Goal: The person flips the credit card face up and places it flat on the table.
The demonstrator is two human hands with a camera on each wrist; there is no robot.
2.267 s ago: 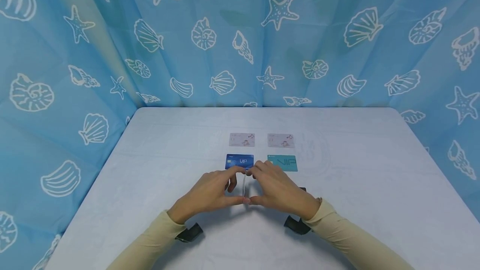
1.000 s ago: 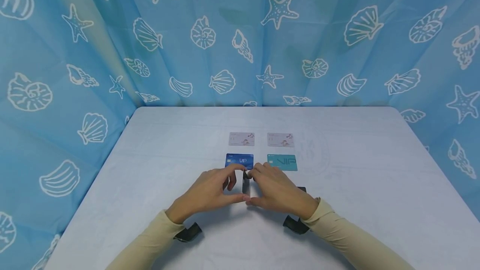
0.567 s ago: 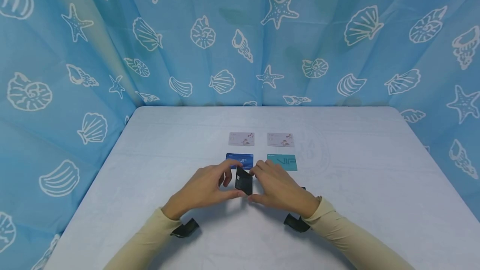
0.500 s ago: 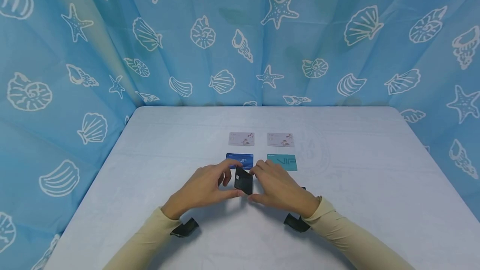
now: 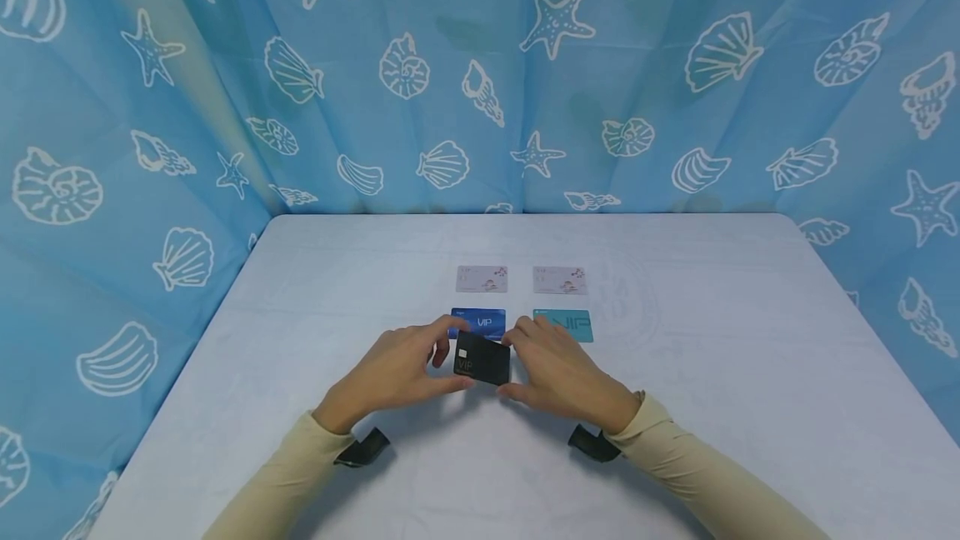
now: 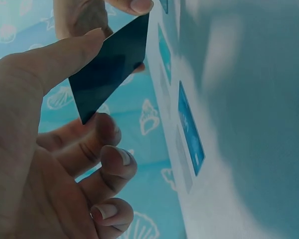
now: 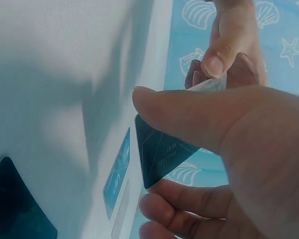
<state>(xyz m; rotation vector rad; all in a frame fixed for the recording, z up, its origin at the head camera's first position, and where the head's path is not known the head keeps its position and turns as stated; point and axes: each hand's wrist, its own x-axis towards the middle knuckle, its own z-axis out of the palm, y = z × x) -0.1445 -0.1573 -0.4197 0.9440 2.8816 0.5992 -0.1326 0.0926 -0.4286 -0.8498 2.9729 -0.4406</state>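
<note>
Both hands hold a black VIP card (image 5: 482, 358) raised above the table, its face toward the head camera and slightly tilted. My left hand (image 5: 397, 367) pinches the left end, thumb below and index finger above. On the other end, the right hand (image 5: 558, 372) has its thumb at the lower corner and its index finger at the upper one. In the left wrist view the dark card (image 6: 109, 64) slants between thumb and index finger. The right wrist view shows the card (image 7: 162, 159) partly hidden by the thumb. Left middle, ring and little fingers hang loosely curled.
Behind the hands lie a blue VIP card (image 5: 480, 320) and a teal VIP card (image 5: 573, 325), both partly covered by fingers. Farther back are two pale pink cards, one left (image 5: 482, 279) and one right (image 5: 559, 280). A shell-patterned curtain (image 5: 480, 107) surrounds the white table (image 5: 712, 315).
The card has turned from edge-on to showing its black face. My left hand has shifted left and slightly back, widening the gap between the hands; the right hand has barely moved.
</note>
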